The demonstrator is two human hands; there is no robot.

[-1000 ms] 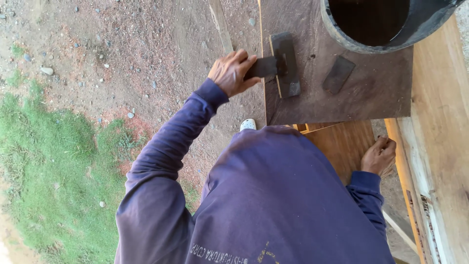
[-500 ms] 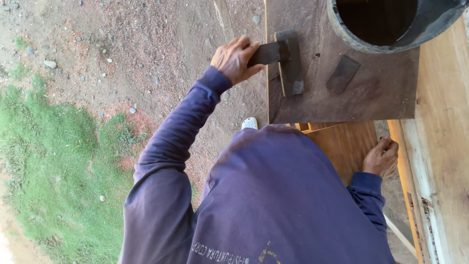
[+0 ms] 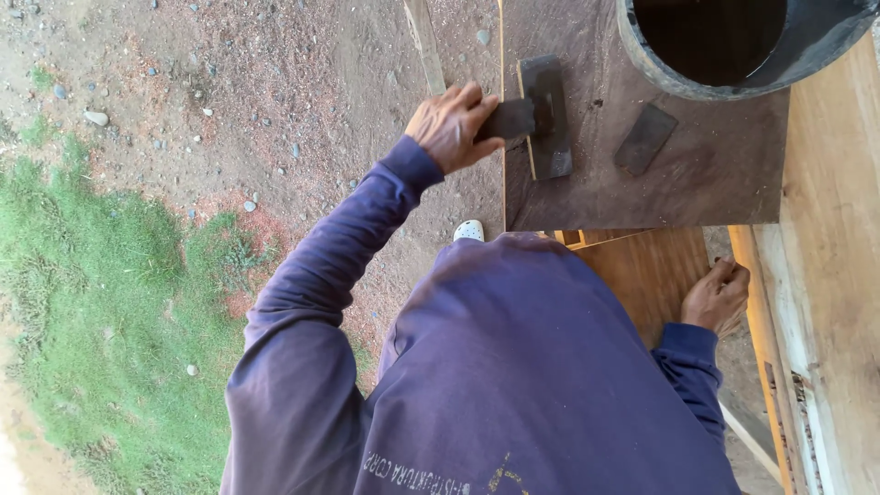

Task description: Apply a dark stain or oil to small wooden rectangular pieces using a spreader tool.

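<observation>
A purple sweater (image 3: pixel 513 367) fills the bottom of the frame, its sleeves running up toward both hands. At right centre, the right hand (image 3: pixel 718 295) is curled into a loose fist, fingers (image 3: pixel 729 273) closed, resting at the edge of an orange-brown board (image 3: pixel 642 275) beside a pale wooden plank (image 3: pixel 830 275) along the right edge; whether it grips anything cannot be told. Just left of that board, a white shoe tip (image 3: pixel 468 229) shows on the dirt (image 3: pixel 275 92).

Higher, at upper centre, the left hand (image 3: pixel 454 126) is closed around the dark handle of a flat-bladed tool (image 3: pixel 536 117), fingers (image 3: pixel 477 99) wrapped over the handle at the left edge of the dark brown tabletop (image 3: pixel 715 183). The tool's blade lies flat on the tabletop, beside a thin yellowish line that runs along it. To the right of the blade, apart from it, a small dark flat slab (image 3: pixel 645 137) lies tilted on the same surface. At the top right, a black bucket (image 3: pixel 724 46) stands on the tabletop, its dark inside open to view, its rim near the slab.

A wooden strip (image 3: pixel 423 37) lies on the dirt at top centre, left of the tabletop. Grass (image 3: pixel 101 293) covers the lower left, with small stones scattered over the ground above it.
</observation>
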